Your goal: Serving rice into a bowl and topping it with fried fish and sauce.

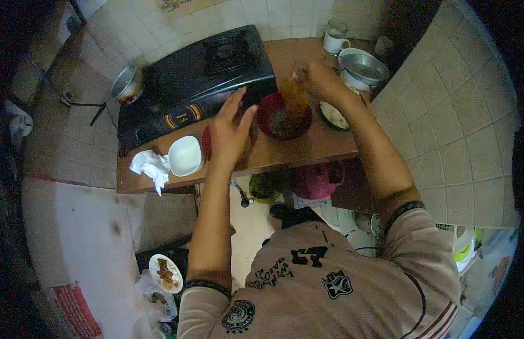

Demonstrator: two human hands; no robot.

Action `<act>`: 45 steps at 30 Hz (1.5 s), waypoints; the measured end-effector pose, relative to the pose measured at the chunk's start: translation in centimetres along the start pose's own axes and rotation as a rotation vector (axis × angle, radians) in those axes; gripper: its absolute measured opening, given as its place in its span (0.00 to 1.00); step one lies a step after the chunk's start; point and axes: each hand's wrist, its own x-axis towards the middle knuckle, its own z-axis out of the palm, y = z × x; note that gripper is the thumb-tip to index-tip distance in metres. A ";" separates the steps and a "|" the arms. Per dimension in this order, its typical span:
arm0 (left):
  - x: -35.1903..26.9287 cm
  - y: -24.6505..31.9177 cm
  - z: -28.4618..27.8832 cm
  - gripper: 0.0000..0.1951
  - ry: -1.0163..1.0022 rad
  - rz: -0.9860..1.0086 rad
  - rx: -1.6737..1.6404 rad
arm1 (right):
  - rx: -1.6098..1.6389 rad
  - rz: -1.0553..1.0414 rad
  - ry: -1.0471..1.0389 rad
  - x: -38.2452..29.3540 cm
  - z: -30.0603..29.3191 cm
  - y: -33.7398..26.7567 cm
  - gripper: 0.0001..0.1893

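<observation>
My left hand (231,127) is raised over the wooden counter (262,150), its fingers apart and nothing visible in it. Behind its wrist a second red object (206,143) is mostly hidden. My right hand (310,78), blurred, grips the top of an amber, partly see-through object (295,95) too blurred to name. That object hangs over a red bowl (266,116) with dark contents that cannot be made out. Beside my right forearm lies a round dish of pale food (333,115), partly covered by the arm.
A black gas stove (194,80) stands behind, with a saucepan (127,84) at its left. A white bowl (185,156) and crumpled white cloth or paper (149,165) sit front left. Metal pots (363,68) and a white mug (333,43) stand back right. A pink container (315,180) is below.
</observation>
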 end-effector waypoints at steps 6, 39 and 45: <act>-9.2 -1.0 -3.0 0.23 0.034 -0.151 0.074 | 0.091 0.053 0.044 -0.8 -1.9 -2.4 0.08; -60.8 -2.2 2.0 0.27 0.191 -1.519 0.121 | 0.756 0.031 -0.449 0.0 7.8 17.2 0.23; -68.2 0.0 1.5 0.25 0.157 -1.501 -0.023 | 0.107 -0.185 -0.215 -7.3 5.8 4.1 0.19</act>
